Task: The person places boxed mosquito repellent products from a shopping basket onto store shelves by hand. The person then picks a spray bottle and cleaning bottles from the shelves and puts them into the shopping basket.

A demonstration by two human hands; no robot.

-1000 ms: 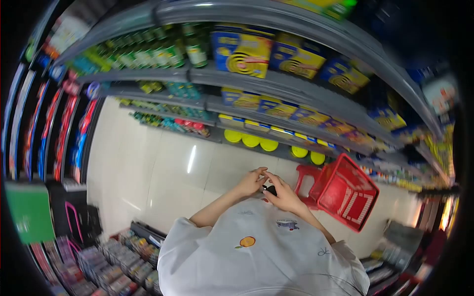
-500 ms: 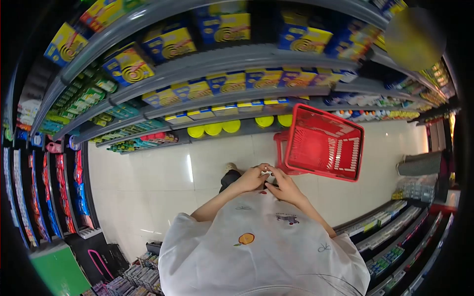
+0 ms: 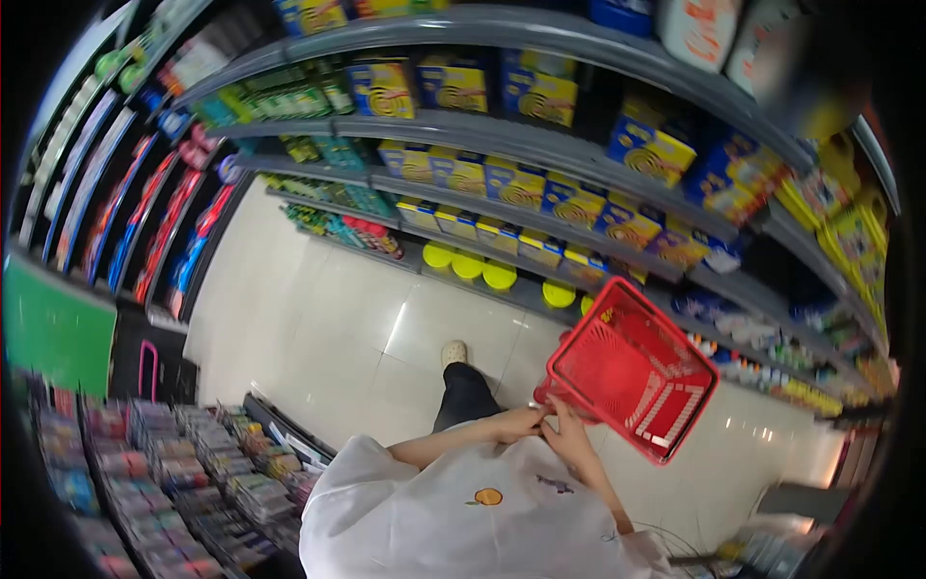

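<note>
Right hand [image 3: 571, 434] rests against the left hand [image 3: 521, 423], in front of the white shirt [image 3: 424, 502], fingers meeting, both loosely curled. No way to see from here whether anything sits between them.

Big stuff first: grey shelf unit [image 3: 502, 26] spans the far side. Pale tiled floor [image 3: 328, 318] between it and the person. Rack of small packs [image 3: 164, 463] off on the person's left.

Red basket [image 3: 606, 374] is ahead and to the right of both hands, mouth up, far corner near the front edge of the bottom shelf [image 3: 528, 288]. Long axis sits skewed: far left to near right, one long side facing the hands. Right hand is the nearer one, just beside that side; left hand is farther off. Contact with the rim: can't confirm, depth unclear. Red sliver [image 3: 543, 391] shows by the basket's left corner; mostly hidden, so can't say what carries the basket.

Smaller: yellow-and-blue boxes [image 3: 458, 87] along the shelf front edges, coil print on them. Yellow tubs [image 3: 499, 275] along the bottom shelf's front edge, the rightmost partly behind the basket. Cream shoe [image 3: 454, 353] on the floor, ahead and left of the hands.
</note>
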